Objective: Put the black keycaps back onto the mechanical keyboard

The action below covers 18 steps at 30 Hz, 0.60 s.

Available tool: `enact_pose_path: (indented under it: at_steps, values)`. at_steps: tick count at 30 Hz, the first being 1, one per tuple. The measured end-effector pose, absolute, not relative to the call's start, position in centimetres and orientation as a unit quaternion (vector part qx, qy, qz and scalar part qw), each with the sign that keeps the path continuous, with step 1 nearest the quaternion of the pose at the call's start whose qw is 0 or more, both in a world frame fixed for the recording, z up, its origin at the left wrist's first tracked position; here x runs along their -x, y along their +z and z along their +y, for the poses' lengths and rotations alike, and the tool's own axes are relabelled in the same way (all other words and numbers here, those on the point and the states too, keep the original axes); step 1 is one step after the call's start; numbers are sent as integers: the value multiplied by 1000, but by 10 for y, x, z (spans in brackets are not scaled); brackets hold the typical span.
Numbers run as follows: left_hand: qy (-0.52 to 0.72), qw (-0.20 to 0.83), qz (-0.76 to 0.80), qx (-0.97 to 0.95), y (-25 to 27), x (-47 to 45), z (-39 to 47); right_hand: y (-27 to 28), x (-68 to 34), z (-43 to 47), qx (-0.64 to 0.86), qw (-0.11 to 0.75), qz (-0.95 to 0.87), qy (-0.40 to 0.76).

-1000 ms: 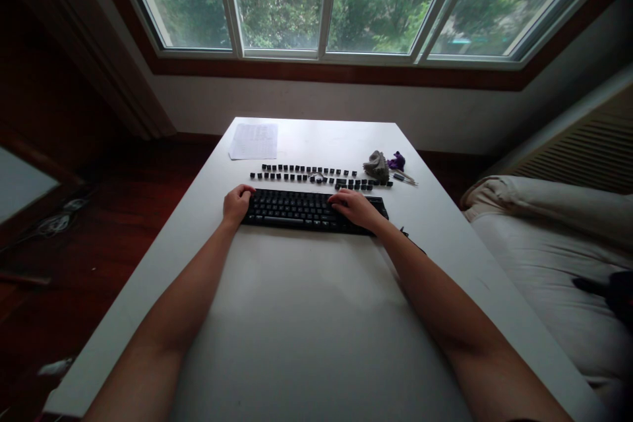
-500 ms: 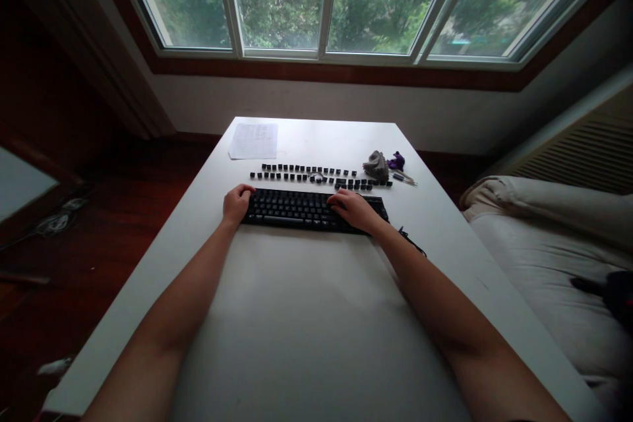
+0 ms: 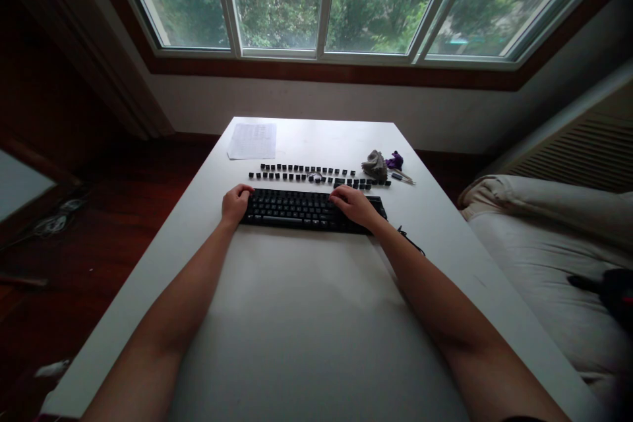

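A black computer keyboard [image 3: 291, 207] lies flat across the white table. At its left end, my left hand [image 3: 235, 204] is closed around the edge, thumb on top. My right hand [image 3: 352, 205] rests over the right part of the keys with its fingers bent together at the keycaps; anything between the fingertips is hidden. Just behind the keyboard, several loose black keycaps [image 3: 291, 177] stand in rows. Among them lies a thin loop [image 3: 315, 177], too small to name.
A grey cloth [image 3: 374, 166], a purple cloth [image 3: 394, 160] and small slim tools [image 3: 404, 177] lie at the back right. Printed paper [image 3: 252, 141] is at the back left. A black cable [image 3: 412, 242] trails beside my right forearm. A beige sofa [image 3: 524, 264] stands to the right.
The fingers of my right hand have shifted slightly at the keys. My left hand keeps its hold on the keyboard, and the view has moved a little.
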<state>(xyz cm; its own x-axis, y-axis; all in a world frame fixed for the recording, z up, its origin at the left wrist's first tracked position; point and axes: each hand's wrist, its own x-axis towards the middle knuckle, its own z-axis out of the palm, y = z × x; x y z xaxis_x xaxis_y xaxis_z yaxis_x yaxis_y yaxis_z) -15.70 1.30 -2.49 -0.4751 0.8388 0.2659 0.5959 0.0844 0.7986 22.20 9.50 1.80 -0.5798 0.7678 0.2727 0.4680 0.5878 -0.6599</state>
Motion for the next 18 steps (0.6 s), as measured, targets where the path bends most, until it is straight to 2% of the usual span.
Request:
enact_pose_path:
  at_steps: [5, 8, 14, 18]
  values:
    - [461, 129, 724, -496, -25, 157, 13, 34, -209, 84, 307, 401, -685, 526]
    - [460, 130, 725, -496, -25, 156, 13, 33, -201, 78, 247, 429, -600, 628]
    - [458, 125, 728, -495, -24, 155, 13, 10, -187, 79, 289, 352, -627, 632]
    - [452, 130, 732, -493, -22, 156, 12, 10, -194, 87, 310, 357, -661, 583]
